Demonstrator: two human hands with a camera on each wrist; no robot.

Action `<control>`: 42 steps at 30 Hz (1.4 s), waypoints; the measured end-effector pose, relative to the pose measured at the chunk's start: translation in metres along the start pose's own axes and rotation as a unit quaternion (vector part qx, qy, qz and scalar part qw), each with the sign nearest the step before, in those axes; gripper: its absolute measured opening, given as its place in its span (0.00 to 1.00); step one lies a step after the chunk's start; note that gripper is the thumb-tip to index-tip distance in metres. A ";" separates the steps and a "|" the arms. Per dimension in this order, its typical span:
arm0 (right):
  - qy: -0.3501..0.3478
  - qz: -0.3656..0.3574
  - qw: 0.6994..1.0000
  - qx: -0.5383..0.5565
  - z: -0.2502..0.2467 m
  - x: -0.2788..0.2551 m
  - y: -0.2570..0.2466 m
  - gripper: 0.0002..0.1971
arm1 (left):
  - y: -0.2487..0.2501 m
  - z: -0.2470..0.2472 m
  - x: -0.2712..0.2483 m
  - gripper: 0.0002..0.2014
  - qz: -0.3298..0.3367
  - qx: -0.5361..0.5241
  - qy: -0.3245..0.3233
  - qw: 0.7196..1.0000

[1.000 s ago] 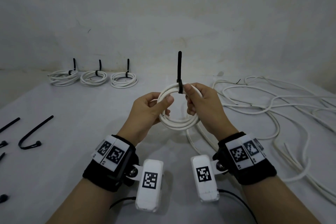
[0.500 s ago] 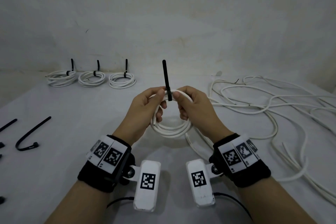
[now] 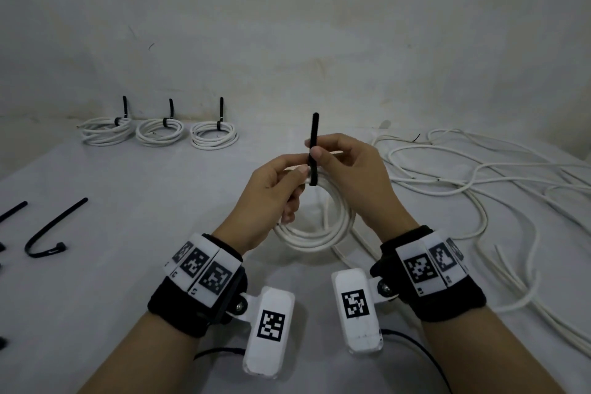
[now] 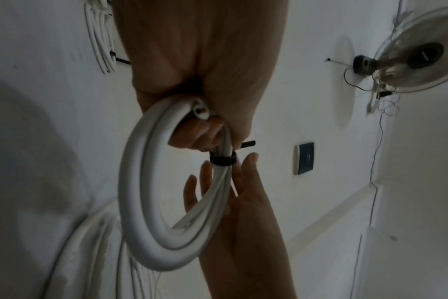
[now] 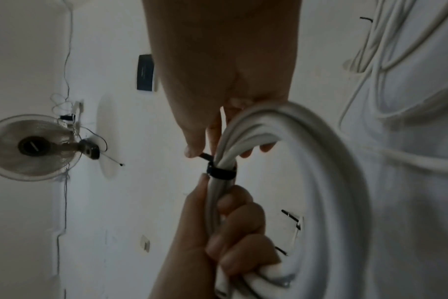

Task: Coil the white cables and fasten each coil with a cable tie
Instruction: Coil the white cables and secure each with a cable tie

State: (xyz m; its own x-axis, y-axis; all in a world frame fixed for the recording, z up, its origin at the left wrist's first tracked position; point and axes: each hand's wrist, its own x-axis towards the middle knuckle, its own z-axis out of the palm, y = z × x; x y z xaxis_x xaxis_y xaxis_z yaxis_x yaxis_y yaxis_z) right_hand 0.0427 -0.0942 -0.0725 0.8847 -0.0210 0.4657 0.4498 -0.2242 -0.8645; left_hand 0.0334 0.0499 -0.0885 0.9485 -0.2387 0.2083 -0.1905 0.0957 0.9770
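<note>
The table (image 3: 112,265) is carrying loose white cables (image 3: 479,189) sprawling to the right and three tied coils (image 3: 160,133) lying at the far left, while the coil (image 3: 319,233) in work is hanging above it between both hands. It is looking light but springy, likely to unwind unless held right beside the tie. The left hand (image 3: 268,201) is gripping the bundled strands there; the right hand (image 3: 348,176) is pinching the stiff black cable tie (image 3: 314,147), already looped snug around the strands, by its upright tail.

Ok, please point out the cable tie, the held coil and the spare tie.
cable tie (image 3: 315,131), head view, upright tail
held coil (image 3: 315,241), head view, lower arc
spare tie (image 3: 56,224), head view, mid strap
</note>
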 end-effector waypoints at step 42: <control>-0.099 0.023 0.949 -0.298 -0.011 0.017 0.086 0.12 | -0.011 -0.064 0.141 0.20 -0.153 0.091 0.138 0.974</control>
State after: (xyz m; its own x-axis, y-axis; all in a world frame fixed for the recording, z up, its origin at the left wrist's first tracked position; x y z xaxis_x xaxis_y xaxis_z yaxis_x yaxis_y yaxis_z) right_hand 0.0954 -0.1242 -0.1369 0.9342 0.1259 0.3338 0.3125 -0.7403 -0.5952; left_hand 0.1854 0.0768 -0.0725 0.9952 0.0416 -0.0891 0.0934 -0.1184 0.9886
